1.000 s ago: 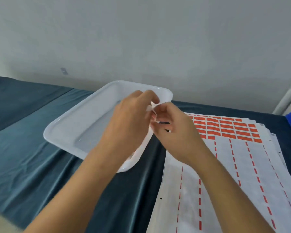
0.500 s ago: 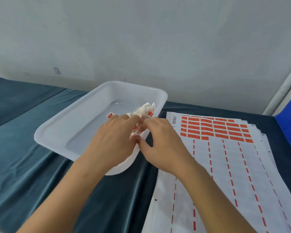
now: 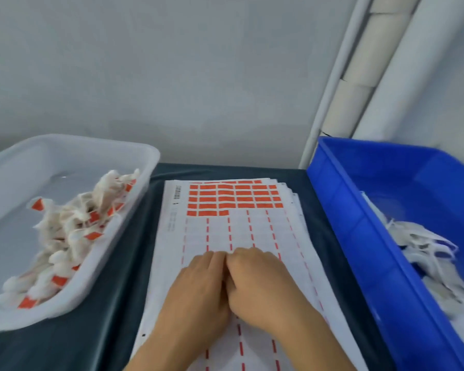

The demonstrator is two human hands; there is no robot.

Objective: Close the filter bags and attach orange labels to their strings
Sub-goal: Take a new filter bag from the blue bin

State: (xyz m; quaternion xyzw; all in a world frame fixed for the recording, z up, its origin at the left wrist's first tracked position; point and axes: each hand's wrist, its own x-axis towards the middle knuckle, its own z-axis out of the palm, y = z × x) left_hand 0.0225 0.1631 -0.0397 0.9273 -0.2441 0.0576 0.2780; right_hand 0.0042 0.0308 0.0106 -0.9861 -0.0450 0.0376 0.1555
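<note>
Resting nearest, left hand (image 3: 198, 293) and right hand (image 3: 263, 287) lie knuckle to knuckle on the label sheet (image 3: 252, 236), fingers curled under; whether they hold anything cannot be told. Beyond them, orange labels (image 3: 233, 199) remain at the sheet's far end. Labelled filter bags (image 3: 73, 231) pile in the white tray (image 3: 134, 226) to the left (unlabelled bags (image 3: 423, 245) sit in the blue bin (image 3: 359, 236), right). Next bag: reach right, pull the string snug before pressing a label on
</note>
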